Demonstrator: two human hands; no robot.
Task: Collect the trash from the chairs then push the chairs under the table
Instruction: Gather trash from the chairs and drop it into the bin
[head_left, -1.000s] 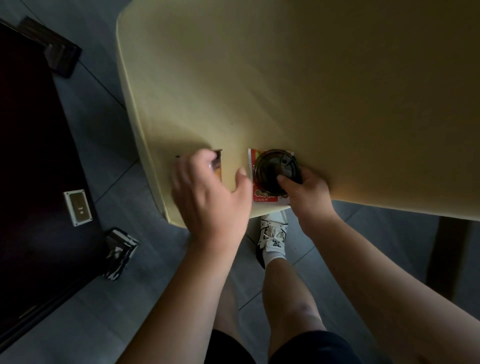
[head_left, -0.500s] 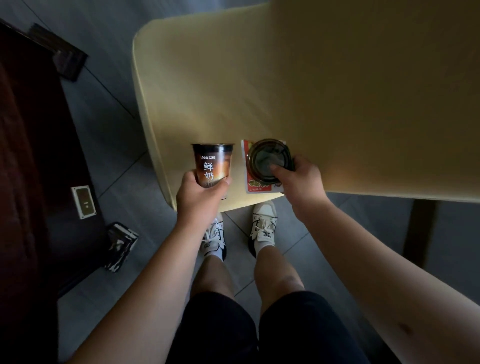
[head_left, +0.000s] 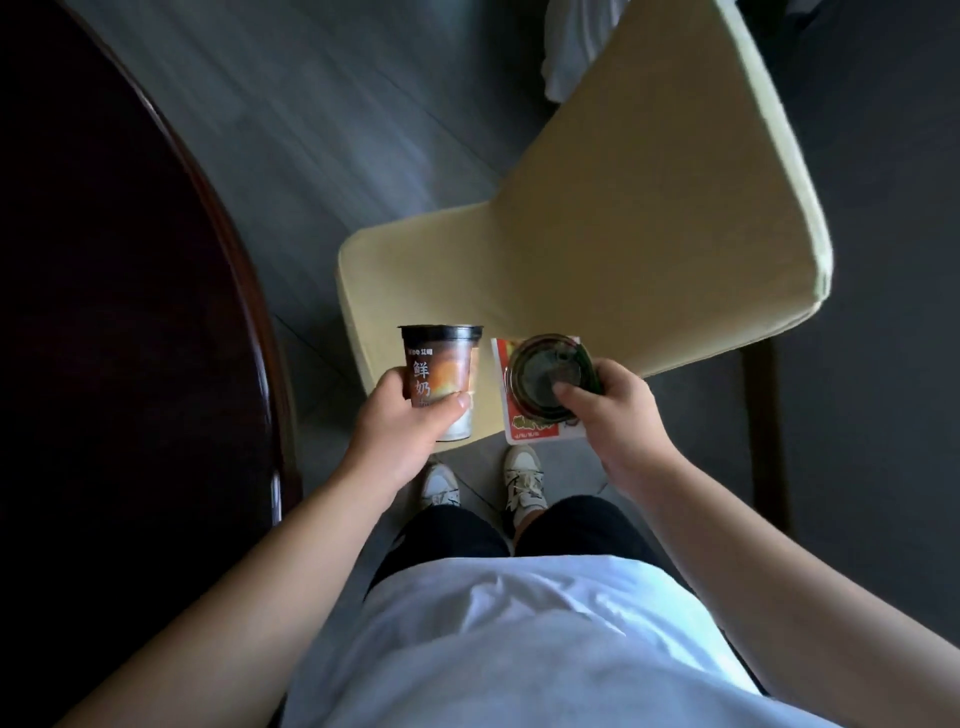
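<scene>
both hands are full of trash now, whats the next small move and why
Probably carry it off to be dumped. The left hand grips the dark printed drink cup, the right hand holds the round dark plastic lid on a red-and-white wrapper, and the cream padded chair seat looks bare but needs free hands to push.

Dim room, grey tiled floor (head_left: 332, 130), dark wooden furniture edge (head_left: 104, 312) at left

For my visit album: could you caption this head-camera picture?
Standing by a cream chair, left hand holds a cup; right hand holds a lid and wrapper.
</scene>
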